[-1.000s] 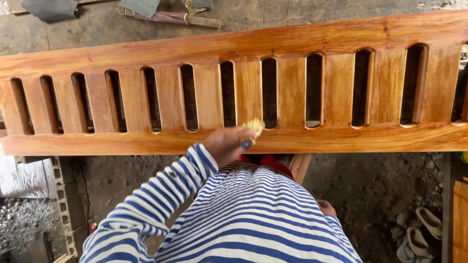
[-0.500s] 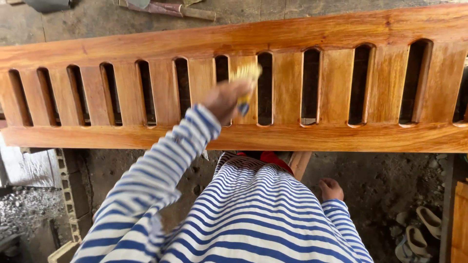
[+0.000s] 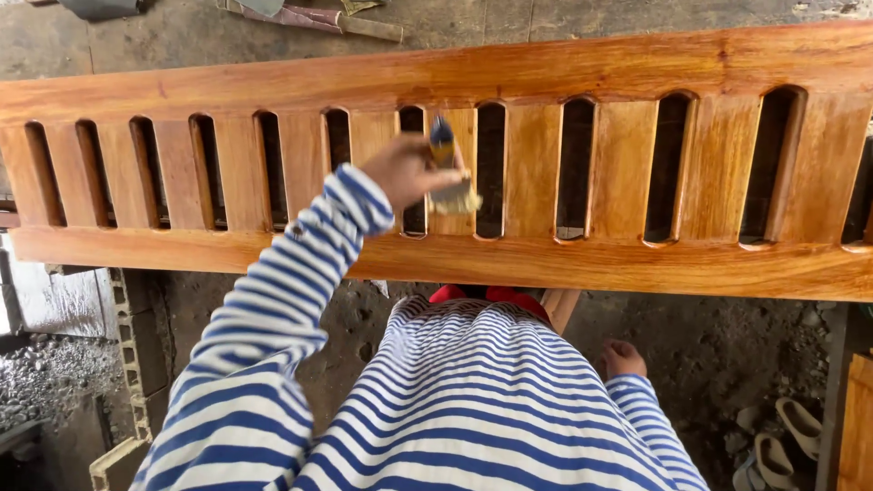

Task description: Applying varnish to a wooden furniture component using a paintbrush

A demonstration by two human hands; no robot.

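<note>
A long slatted wooden panel (image 3: 627,173), glossy orange-brown, lies flat across the view. My left hand (image 3: 405,171) reaches out in a blue-and-white striped sleeve and grips a small paintbrush (image 3: 447,173) with a blue handle. Its pale bristles rest on a slat near the panel's middle, beside a dark slot. My right hand (image 3: 625,357) hangs low at my side below the panel's near rail, its fingers curled and nothing visible in it. My striped shirt fills the bottom of the view.
A hollow concrete block (image 3: 136,364) stands at the lower left beside gravel. A pair of sandals (image 3: 782,436) lies on the dirt floor at the lower right, next to an upright wooden board (image 3: 855,418). Scrap wood (image 3: 309,16) lies beyond the panel.
My left hand has moved the brush from the near rail up onto a slat and a little to the right. My right hand has come into view at my side.
</note>
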